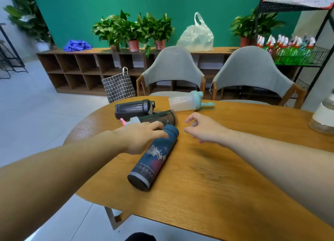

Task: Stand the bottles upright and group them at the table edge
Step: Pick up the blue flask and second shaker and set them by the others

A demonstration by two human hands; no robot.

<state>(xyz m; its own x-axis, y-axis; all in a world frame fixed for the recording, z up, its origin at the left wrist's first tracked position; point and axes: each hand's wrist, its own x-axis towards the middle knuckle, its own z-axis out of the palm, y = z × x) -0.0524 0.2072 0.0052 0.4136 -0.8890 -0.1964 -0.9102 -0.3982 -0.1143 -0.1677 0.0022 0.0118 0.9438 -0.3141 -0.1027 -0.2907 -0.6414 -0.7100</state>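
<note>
On a round wooden table, seen from the head camera: four bottles lying flat. Nearest, a dark blue patterned flask, cap end pointing away, directly under the left hand, fingertips touching near its cap, fingers spread and not closed around it. Just beyond, a smoky bottle with a pink tab and a black bottle. Farther right, a clear shaker with a mint lid. Right hand hovering beside the flask, fingers loosely curled, empty.
</note>
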